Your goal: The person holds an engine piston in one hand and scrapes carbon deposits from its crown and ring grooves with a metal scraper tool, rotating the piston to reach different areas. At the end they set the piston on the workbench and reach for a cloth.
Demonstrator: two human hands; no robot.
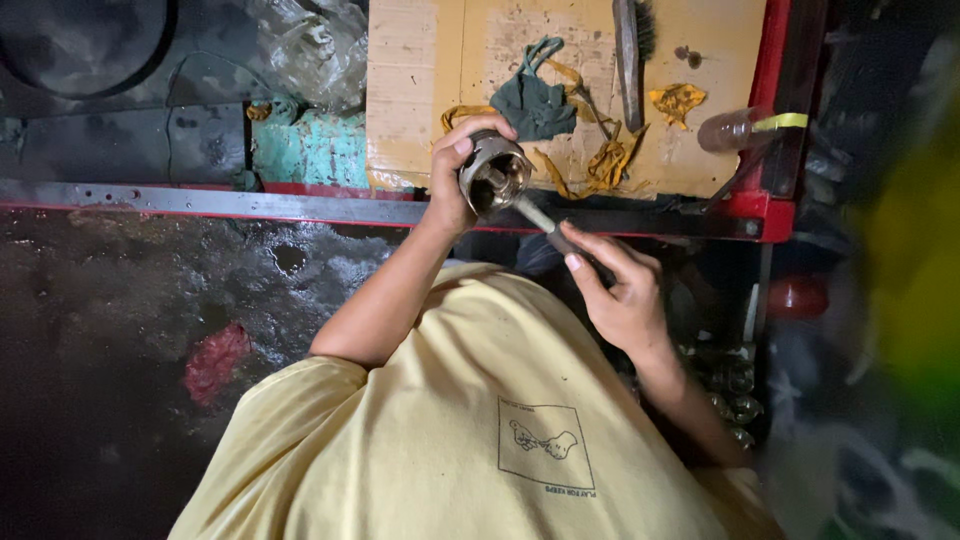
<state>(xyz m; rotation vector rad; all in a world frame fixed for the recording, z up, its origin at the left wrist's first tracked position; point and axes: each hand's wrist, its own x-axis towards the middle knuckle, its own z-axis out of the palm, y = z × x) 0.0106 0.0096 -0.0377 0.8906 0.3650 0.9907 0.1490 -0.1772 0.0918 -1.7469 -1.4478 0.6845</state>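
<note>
My left hand [452, 175] grips a round, hollow metal part [495, 172], shiny outside and dark inside, with its open end turned towards me. My right hand [622, 292] holds a thin tool with a dark handle [545, 222]. The tool's metal tip reaches into the opening of the part. Both hands are raised in front of the edge of a workbench with a red frame [772, 100]. My yellow shirt [450, 430] fills the lower middle of the view.
On the bench lies a cardboard sheet [415, 80] with a dark green rag [530, 100], yellow rag scraps [676, 100], a wire brush [630, 50] and a clear plastic bottle [733, 128]. A teal block [310, 148] sits to the left. A red rag [213, 360] lies on the dark, wet floor.
</note>
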